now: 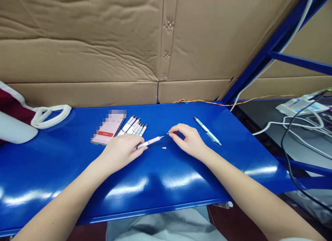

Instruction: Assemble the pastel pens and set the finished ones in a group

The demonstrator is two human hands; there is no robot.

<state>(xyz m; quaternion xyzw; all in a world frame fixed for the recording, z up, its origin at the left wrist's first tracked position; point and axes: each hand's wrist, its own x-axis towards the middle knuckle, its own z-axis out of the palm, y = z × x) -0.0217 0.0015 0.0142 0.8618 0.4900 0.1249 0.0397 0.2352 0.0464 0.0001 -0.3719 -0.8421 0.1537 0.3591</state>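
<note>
Blue metal worktop [166,178], pens [132,126] grouped near back edge, ends partly hidden behind left hand [120,152], which clenches pink pen [150,142]; right hand [188,140] pinches tiny metal part [168,133], mostly hidden; loose metal tip [164,148] lies just below.

On the bench top [52,164] before me, what looks like a phone [107,130] lies left, a row of pens [133,126] just right of it, and a lone pen [207,131] further right. Another pen [150,142] sits in my left hand [120,152], beside my right hand [185,140], with a small pen part [164,148] just below the gap between them. Cardboard [103,61] stands behind the bench top.
</note>
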